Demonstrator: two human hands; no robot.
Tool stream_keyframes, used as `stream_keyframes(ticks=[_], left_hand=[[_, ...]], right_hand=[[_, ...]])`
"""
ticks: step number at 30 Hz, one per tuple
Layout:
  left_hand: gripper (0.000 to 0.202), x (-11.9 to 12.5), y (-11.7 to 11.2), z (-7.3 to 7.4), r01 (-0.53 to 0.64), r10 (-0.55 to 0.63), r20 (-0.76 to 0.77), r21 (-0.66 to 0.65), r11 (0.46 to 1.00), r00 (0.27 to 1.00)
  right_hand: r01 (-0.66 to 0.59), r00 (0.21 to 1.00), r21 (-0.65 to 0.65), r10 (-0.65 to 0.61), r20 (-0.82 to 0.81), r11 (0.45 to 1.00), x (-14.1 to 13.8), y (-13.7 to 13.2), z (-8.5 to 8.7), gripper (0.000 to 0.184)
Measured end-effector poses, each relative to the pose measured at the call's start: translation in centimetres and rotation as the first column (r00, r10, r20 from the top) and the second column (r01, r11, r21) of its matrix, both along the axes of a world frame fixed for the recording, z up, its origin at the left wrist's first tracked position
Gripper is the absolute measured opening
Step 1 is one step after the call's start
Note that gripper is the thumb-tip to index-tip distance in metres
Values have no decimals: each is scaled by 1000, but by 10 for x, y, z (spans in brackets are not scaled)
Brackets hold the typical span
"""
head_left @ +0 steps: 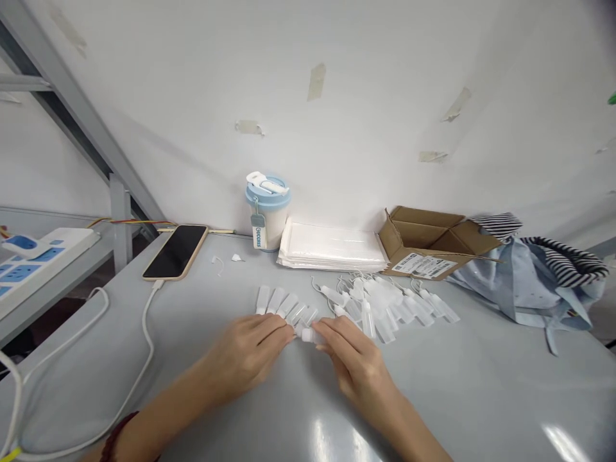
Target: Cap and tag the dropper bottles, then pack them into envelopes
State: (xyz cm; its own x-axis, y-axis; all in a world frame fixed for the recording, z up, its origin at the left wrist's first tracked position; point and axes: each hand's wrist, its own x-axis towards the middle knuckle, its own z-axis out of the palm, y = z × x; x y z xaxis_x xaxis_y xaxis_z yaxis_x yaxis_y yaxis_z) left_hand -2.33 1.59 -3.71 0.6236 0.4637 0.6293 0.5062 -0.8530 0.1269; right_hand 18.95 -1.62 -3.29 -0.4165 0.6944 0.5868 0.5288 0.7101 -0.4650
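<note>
Head view, single frame, hands at the near edge of a grey work table (481, 391). Between them lies a small clear plastic bottle (314, 335) with a white cap, its axis running roughly 3 to 9 o'clock. Right hand (356, 362): fingers curve over the bottle's body and appear to pinch it; the thumb is hidden. Left hand (243, 356): fingers extended and pressed together, fingertips (287, 331) just beside the cap. Whether they bear on it cannot be told.

Condition of the work: about five bottles (283, 305) lie side by side in an orderly row at 12 o'clock from the hands, angled in a shallow fan. A larger loose cluster of similar bottles (392, 307), several with thin white looped cords, lies overlapped at 1 o'clock. The cluster clearly outnumbers the row, though an exact count is not possible.

Other items on the table: a white cord scrap (218, 264) and a small white fragment (235, 258) at 11 o'clock; a phone (176, 252) on a white charging cable (148, 340) at 10 o'clock; a blue-lidded tumbler (267, 212) and a stack of white packets (332, 247) at 12 o'clock; an open cardboard box (428, 240) and a folded blue shirt (524, 282) at 2 o'clock.
</note>
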Motion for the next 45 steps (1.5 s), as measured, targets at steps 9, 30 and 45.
stream_keyframes(ticks=[9, 30, 45], left_hand=[[7, 1, 3, 3, -48, 57, 95, -88, 995, 994], [16, -12, 21, 18, -178, 200, 173, -135, 975, 964], [19, -24, 15, 26, -78, 113, 247, -145, 986, 963]], right_hand=[[64, 997, 12, -63, -41, 998, 0, 2, 3, 40], [397, 916, -84, -389, 100, 914, 15, 7, 2, 24], [439, 725, 81, -406, 556, 895, 11, 3, -7, 39]])
